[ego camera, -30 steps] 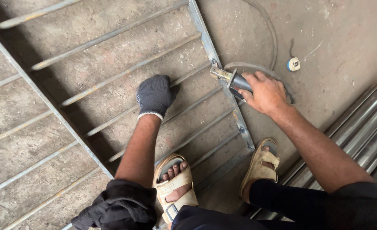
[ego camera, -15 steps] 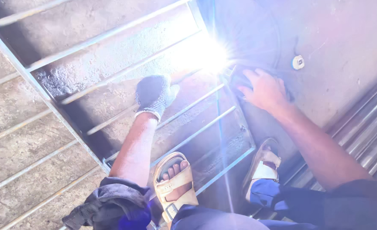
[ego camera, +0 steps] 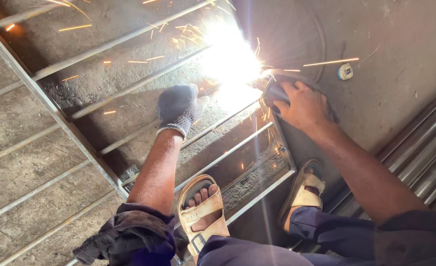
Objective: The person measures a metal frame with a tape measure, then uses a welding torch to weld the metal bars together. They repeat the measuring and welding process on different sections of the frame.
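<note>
**Welding a bar onto a metal grille**

A person crouches over a steel grille frame (ego camera: 55, 116) lying on concrete. The right hand (ego camera: 304, 106), bare, is wrapped tight around a dark welding torch (ego camera: 274, 91); a white glare with flying sparks burns at its tip — the weld seems mid-run. The left hand (ego camera: 178, 108), in a dark glove, presses flat on a thin bar (ego camera: 144, 81) just beside the arc. Next likely calls for steady pressure.
</note>
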